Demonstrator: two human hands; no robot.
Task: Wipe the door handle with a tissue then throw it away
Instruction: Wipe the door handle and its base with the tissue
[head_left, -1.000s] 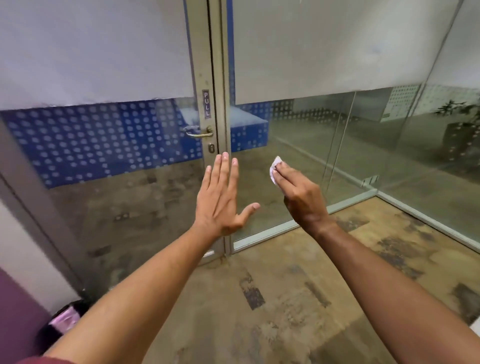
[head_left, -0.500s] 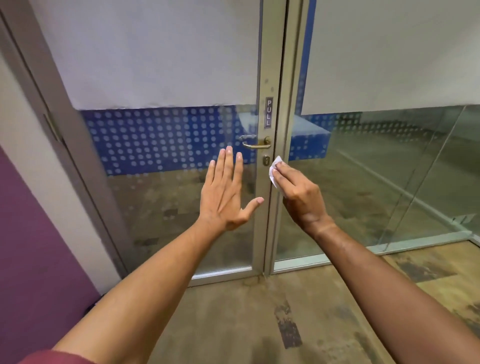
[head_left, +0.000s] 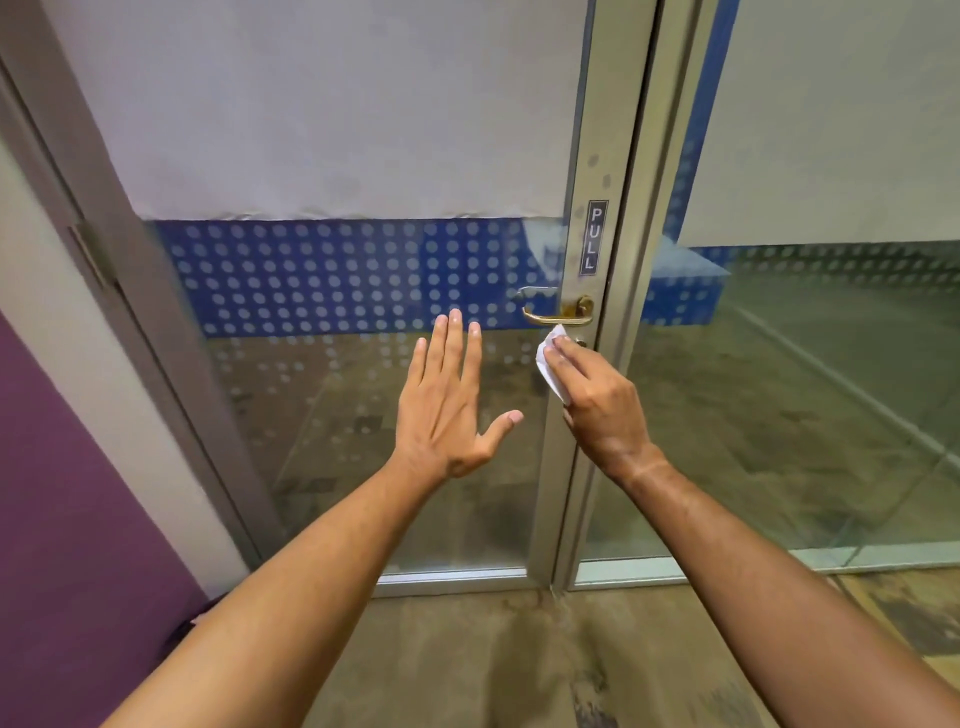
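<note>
A brass lever door handle (head_left: 557, 315) sits on the metal stile of a glass door, below a "PULL" label (head_left: 597, 237). My right hand (head_left: 597, 400) pinches a small folded white tissue (head_left: 551, 364) just below the handle, a short gap away from it. My left hand (head_left: 451, 405) is raised in front of the glass to the left of the handle, fingers straight and thumb spread, holding nothing. Part of the tissue is hidden under my right fingers.
The glass door (head_left: 363, 389) has a white frosted upper part and a blue dotted band. A fixed glass panel (head_left: 805, 389) stands to its right. A purple and white wall (head_left: 62, 467) runs along the left. Mottled floor (head_left: 493, 660) lies below.
The view has swung left and closer to the door, so the handle now appears larger and directly above my right hand. The tissue has come up near the handle. My left hand keeps its flat pose.
</note>
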